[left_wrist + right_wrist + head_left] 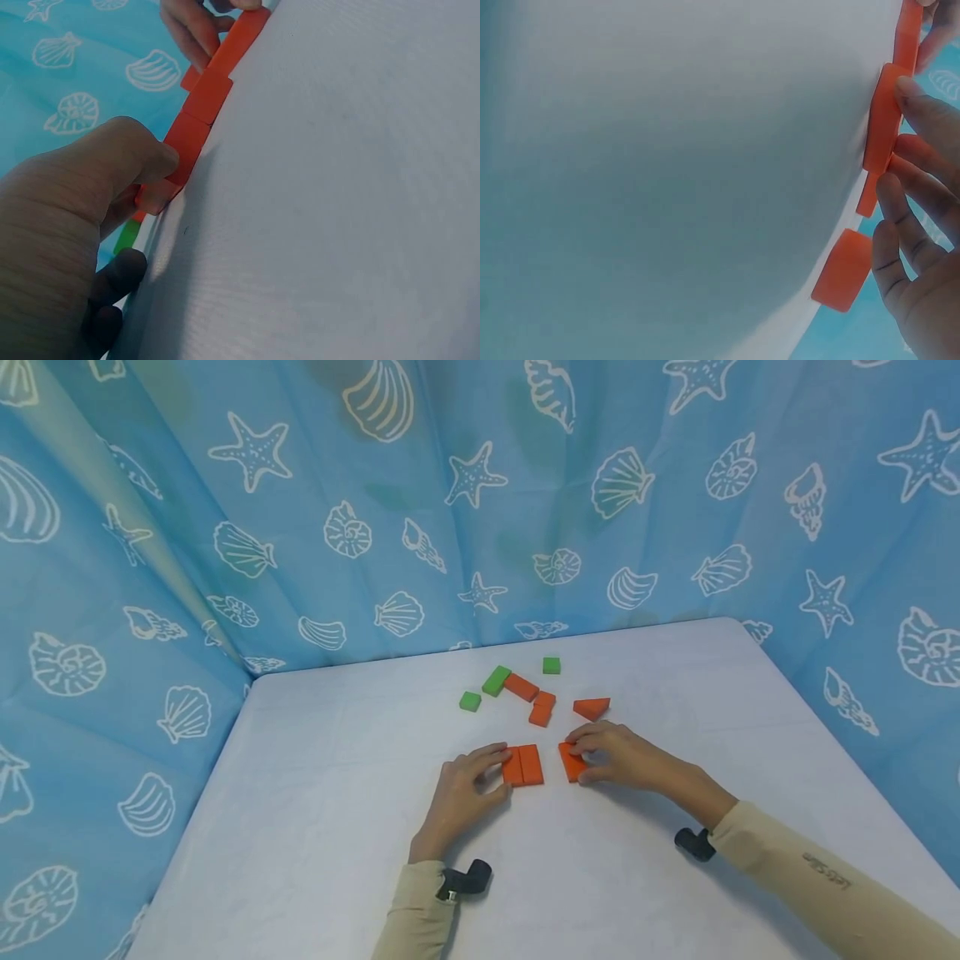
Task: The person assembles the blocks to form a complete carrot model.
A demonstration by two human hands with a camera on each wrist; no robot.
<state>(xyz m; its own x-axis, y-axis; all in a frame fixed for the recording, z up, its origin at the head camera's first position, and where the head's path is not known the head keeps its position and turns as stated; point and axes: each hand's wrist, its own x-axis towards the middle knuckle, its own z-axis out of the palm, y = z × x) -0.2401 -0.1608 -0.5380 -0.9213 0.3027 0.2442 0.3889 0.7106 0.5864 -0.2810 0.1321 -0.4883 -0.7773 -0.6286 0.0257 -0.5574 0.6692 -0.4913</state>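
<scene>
Two orange rectangular blocks [532,765] lie side by side on the white table, long sides together. My left hand [467,785] holds the left one, thumb at its near end and fingertips at its far end. In the left wrist view, the left thumb [161,159] lies against an orange block's side [185,146]. A short gap to the right, my right hand [628,758] pinches another orange block [571,763] between thumb and fingers, which hide part of it. In the right wrist view the right thumb [922,101] touches this block's near side [883,120].
Beyond the hands lie an orange wedge-shaped block [592,707], several smaller orange blocks [521,687], a green rectangular block [497,681] and two green cubes, one left [470,701], one farther back [552,665]. A blue shell-patterned curtain [450,568] hangs behind the table [322,777].
</scene>
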